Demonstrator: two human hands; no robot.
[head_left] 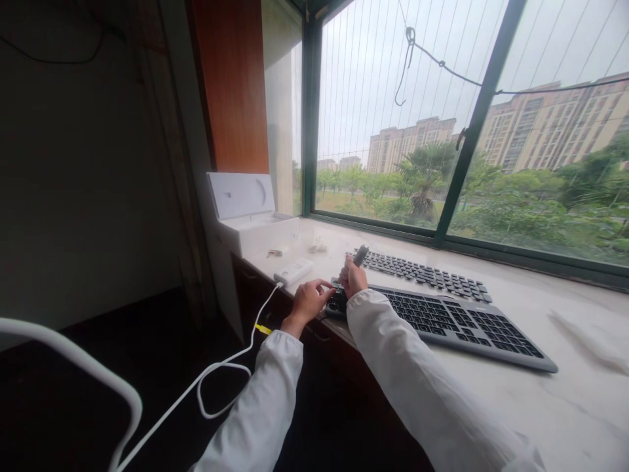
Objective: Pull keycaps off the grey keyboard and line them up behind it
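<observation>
A dark grey keyboard [432,314] lies at a slant along the near edge of the white counter. My right hand [352,278] is wrapped round the dark handle of a tool [362,254], held upright over the keyboard's left end. The tool's lower end is hidden by the hand, so its kind does not show. My left hand [312,298] is at the keyboard's left corner, thumb and forefinger drawn together close to the right hand. Whatever lies between those fingertips is too small to make out. Behind the keyboard, rows of loose black keycaps [422,272] lie spread out.
At the counter's left end stands an open white box [260,229]. A white power bank-like block [293,271] has a white cable [253,334] hanging from it, with a yellow tag [263,328]. Crumpled clear plastic [592,341] lies right. A window [383,131] backs the counter.
</observation>
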